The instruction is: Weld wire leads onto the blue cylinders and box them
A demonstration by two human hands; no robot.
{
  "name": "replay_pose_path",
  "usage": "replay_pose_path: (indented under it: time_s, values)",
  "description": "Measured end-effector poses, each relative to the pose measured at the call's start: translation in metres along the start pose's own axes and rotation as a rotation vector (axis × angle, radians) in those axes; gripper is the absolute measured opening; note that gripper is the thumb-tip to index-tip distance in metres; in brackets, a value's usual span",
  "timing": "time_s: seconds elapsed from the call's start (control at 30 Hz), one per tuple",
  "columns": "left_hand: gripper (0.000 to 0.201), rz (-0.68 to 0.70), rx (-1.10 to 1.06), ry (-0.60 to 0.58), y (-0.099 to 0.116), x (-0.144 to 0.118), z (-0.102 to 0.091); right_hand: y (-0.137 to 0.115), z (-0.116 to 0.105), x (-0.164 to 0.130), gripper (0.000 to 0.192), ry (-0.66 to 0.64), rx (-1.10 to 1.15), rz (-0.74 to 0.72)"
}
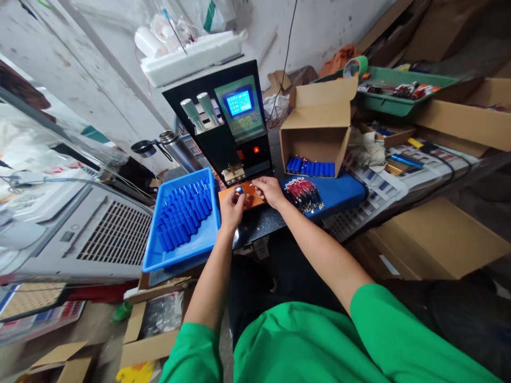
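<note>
In the head view my left hand (232,208) is closed around a blue cylindrical battery cell (239,190), whose end shows above the fingers. My right hand (270,192) is pinched just to the right of it; whatever its fingertips hold is too small to make out. Both hands are over an orange plate (255,201) at the foot of a black spot-welding machine (223,143) with a lit screen. The machine's electrode holder (233,173) sits just beyond my hands. Red and black wires (304,194) lie bunched to the right of my right hand.
On the left, a blue tray (217,218) carries rows of blue cells. An open cardboard box (319,114) behind the wires contains more cells. A steel flask (179,149) stands left of the machine. Further right are a green tray (403,108) and cardboard boxes.
</note>
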State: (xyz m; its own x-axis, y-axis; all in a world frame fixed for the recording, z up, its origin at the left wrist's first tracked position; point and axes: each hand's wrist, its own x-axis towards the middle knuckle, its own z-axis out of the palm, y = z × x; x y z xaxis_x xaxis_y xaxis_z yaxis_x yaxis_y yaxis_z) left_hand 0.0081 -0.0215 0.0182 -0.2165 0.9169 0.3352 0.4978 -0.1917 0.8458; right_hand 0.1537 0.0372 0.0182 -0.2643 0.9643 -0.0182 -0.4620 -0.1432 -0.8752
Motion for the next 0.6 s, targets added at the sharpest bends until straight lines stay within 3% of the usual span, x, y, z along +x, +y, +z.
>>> replay_pose_path:
  time_s: [0.23, 0.4, 0.6]
  values:
    - [0.023, 0.008, 0.073, -0.013, -0.003, 0.014, 0.002, 0.000, 0.000, 0.000, 0.036, 0.016, -0.039, 0.004]
    - [0.026, -0.033, -0.013, 0.002, -0.008, 0.012, 0.011, -0.002, 0.003, 0.000, 0.030, 0.028, -0.068, 0.006]
    - [0.026, -0.028, 0.042, -0.011, -0.015, 0.010, 0.013, -0.008, 0.013, -0.002, 0.030, 0.068, -0.083, 0.013]
